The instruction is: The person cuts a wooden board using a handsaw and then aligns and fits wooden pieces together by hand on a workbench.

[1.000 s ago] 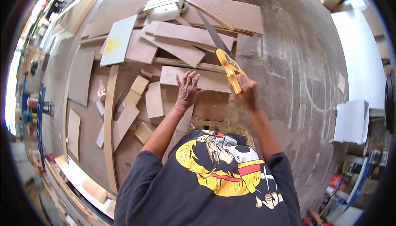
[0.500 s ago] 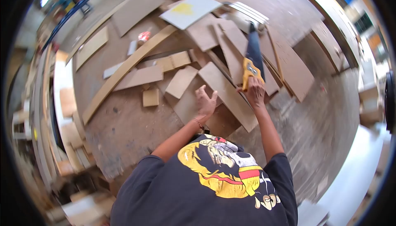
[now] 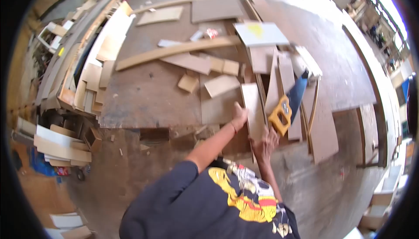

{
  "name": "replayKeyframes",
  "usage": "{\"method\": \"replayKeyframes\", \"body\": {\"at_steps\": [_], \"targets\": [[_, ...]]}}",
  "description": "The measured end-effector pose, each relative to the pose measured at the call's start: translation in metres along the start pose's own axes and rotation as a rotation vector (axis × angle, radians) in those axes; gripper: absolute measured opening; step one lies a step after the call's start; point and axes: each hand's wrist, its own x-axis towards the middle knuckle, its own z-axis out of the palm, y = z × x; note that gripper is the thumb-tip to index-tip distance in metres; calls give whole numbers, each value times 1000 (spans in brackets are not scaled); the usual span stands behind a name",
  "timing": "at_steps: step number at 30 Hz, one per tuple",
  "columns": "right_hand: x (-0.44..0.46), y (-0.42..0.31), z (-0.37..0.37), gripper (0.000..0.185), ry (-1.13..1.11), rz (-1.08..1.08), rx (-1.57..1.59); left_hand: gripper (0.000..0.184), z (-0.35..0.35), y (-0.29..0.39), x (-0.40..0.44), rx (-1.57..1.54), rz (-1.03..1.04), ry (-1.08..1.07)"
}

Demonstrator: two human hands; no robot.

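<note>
A narrow pale board (image 3: 252,103) lies lengthwise in front of me, its near end sticking out toward my body. My left hand (image 3: 239,116) grips its left edge, thumb pointing up. At the near right edge my right hand (image 3: 264,144) is closed on the same board, fingers partly hidden. Just beyond those fingers a handsaw (image 3: 283,110) with a yellow-orange handle and dark blade rests over brown boards (image 3: 286,73), blade pointing away. Left of the board are a short light panel (image 3: 221,85) and a small square block (image 3: 188,83).
A large worktable (image 3: 148,90) carries scattered offcuts, a long wooden strip (image 3: 183,50) and a white panel with a yellow stain (image 3: 262,34). Stacked boards (image 3: 94,77) stand along the left. More offcuts (image 3: 63,145) are piled low at the left.
My right hand has let go of the saw, which now lies on the boards, and has taken hold of the narrow board. My left hand has closed on its left edge. The view has turned.
</note>
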Motion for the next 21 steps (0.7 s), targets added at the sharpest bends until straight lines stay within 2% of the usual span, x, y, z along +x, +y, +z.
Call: {"method": "replayKeyframes", "body": {"at_steps": [2,3,4,6,8,10,12,13,14,17,21], "targets": [[-1,5,11,86,-66,117,13,52,-7,13,-7,0,59,39],[9,0,11,86,-39,91,33,45,-17,30,-17,30,98,81],[6,-2,-1,89,-104,99,53,37,-23,31,-23,33,104,74],[-1,-8,-18,91,-191,104,63,34,-45,34,-34,-99,110,78],[0,-21,-21,97,-201,2,177,21,-73,25,-34,-237,160,147],[1,-32,-10,96,-248,-51,243,18,-115,42,-56,-542,14,143],[10,-48,2,96,-276,-164,234,15,-154,33,-54,-586,18,193],[18,-61,1,96,-279,-182,276,19,-173,38,-60,-715,-34,230],[28,-74,6,96,-292,-202,286,19,-189,37,-59,-719,-36,255],[59,-120,17,95,-395,-355,290,19,-241,18,-53,-861,56,388],[104,-201,41,99,-495,-570,328,7,-315,-2,-39,-989,42,526]]}}
